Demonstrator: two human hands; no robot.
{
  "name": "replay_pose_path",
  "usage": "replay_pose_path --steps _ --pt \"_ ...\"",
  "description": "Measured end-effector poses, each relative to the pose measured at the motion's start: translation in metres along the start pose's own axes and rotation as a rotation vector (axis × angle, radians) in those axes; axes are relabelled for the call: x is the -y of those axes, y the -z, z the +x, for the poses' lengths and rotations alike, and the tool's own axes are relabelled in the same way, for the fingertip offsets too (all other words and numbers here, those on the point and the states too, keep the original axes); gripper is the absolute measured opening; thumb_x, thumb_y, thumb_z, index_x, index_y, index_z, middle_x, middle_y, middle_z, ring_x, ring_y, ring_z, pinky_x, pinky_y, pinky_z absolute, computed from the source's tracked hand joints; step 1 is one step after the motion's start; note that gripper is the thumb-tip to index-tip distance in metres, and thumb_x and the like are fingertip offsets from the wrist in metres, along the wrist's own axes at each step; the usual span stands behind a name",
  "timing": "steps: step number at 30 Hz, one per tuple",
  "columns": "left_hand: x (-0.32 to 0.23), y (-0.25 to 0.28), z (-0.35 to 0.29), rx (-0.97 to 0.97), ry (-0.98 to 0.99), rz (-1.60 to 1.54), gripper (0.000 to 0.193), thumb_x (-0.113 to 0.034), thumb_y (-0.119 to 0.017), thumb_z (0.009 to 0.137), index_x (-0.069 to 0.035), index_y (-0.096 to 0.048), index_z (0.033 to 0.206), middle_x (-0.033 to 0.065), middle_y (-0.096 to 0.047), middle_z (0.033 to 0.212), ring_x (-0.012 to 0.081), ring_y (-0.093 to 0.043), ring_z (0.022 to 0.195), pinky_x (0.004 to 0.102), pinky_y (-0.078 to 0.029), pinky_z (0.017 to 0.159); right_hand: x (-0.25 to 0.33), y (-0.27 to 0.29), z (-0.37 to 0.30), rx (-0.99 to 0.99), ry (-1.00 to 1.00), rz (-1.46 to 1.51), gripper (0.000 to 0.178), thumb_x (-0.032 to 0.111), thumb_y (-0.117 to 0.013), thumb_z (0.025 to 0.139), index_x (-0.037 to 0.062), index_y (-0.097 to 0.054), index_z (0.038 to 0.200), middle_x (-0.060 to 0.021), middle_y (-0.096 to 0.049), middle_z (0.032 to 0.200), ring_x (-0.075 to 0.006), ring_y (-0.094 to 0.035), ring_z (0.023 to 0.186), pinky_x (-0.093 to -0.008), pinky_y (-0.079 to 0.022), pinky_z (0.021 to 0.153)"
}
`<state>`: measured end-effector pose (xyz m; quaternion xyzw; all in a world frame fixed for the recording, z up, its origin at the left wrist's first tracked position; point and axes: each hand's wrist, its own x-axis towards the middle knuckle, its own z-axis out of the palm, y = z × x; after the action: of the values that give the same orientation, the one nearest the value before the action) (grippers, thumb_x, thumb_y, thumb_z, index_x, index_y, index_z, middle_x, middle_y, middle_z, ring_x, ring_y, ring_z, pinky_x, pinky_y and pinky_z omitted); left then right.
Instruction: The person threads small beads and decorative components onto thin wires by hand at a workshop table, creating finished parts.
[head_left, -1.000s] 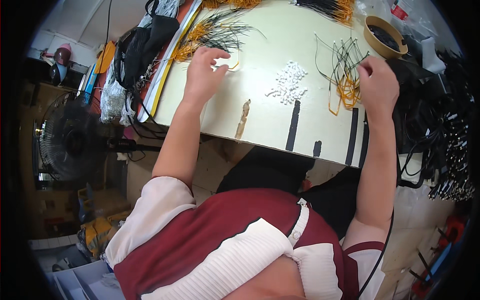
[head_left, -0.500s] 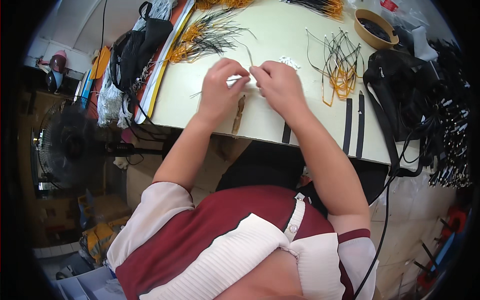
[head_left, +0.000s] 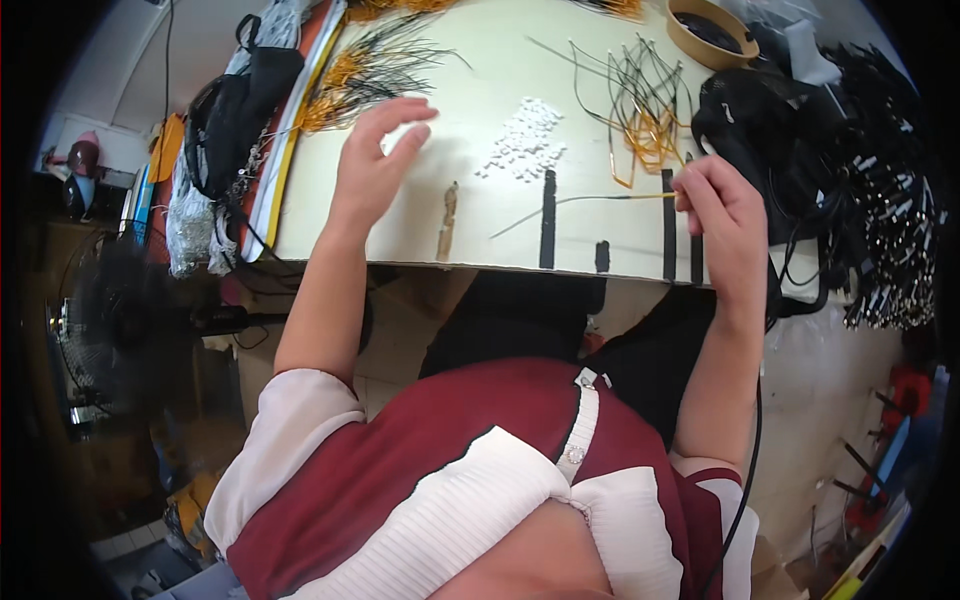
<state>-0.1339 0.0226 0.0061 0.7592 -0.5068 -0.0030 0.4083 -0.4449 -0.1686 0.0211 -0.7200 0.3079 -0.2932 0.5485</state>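
Note:
My right hand (head_left: 722,215), at the right of the table, pinches the yellow end of a thin wire (head_left: 590,198). Its dark, slender length stretches leftward over the tabletop, above a black strip (head_left: 548,225). My left hand (head_left: 368,165) is raised over the left part of the table, thumb and fingers apart, holding nothing. Between the hands, farther back, lies a heap of small white pieces (head_left: 525,140). Beyond my right hand rests a loose tangle of black-and-yellow wires (head_left: 645,125). Another bunch of such wires (head_left: 365,80) spreads out beyond my left hand.
Several black strips run to the table's front edge, one of them short (head_left: 602,257). A brown strip (head_left: 448,222) lies near my left forearm. A round tan bowl (head_left: 683,40) stands far right, by a black bag (head_left: 740,110). A fan (head_left: 120,320) is at the left.
My hands were close together over the white pieces and have parted. The right one has moved right with the wire; the left one has moved left and opened. The camera view has shifted somewhat.

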Motion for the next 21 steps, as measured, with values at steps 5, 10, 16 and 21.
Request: replay_pose_path --steps 5,10,16,21 --pt "-0.031 -0.032 -0.023 0.064 0.056 -0.042 0.013 -0.007 -0.067 0.089 -0.005 -0.074 0.099 0.0085 -0.071 0.112 0.0261 -0.055 0.126 0.0374 -0.041 0.106 -0.028 0.027 -0.024 -0.291 0.018 -0.584 0.016 0.014 -0.059 0.095 0.0010 -0.067 0.091 -0.0008 -0.060 0.073 -0.0071 -0.052 0.065 -0.0228 -0.040 0.057" --pt "-0.039 -0.036 -0.039 0.009 0.034 0.001 0.011 -0.008 -0.069 0.084 -0.007 -0.073 0.094 0.0070 -0.070 0.105 0.0279 -0.056 0.117 0.0380 -0.044 0.101 -0.022 0.000 -0.032 -0.324 0.294 -0.406 0.013 0.004 -0.066 0.088 0.0004 -0.069 0.100 -0.0088 -0.066 0.088 -0.0169 -0.060 0.071 -0.0271 -0.048 0.067" --pt "-0.063 -0.059 -0.047 0.057 -0.083 0.028 0.018 -0.006 -0.077 0.072 -0.011 -0.073 0.088 0.0022 -0.063 0.105 0.0278 -0.049 0.115 0.0399 -0.039 0.101 -0.020 -0.056 -0.007 -0.003 0.571 -0.560 0.016 0.006 -0.072 0.077 0.0056 -0.070 0.092 -0.0076 -0.063 0.098 -0.0283 -0.057 0.101 -0.0383 -0.042 0.089" --pt "-0.083 -0.078 -0.041 0.045 -0.163 0.114 0.018 -0.010 -0.079 0.070 -0.013 -0.073 0.087 -0.0004 -0.062 0.106 0.0272 -0.047 0.117 0.0436 -0.034 0.099 -0.033 -0.071 0.006 0.053 0.520 -0.560 0.010 0.009 -0.072 0.078 0.0079 -0.068 0.087 -0.0049 -0.061 0.093 -0.0256 -0.057 0.096 -0.0383 -0.040 0.090"
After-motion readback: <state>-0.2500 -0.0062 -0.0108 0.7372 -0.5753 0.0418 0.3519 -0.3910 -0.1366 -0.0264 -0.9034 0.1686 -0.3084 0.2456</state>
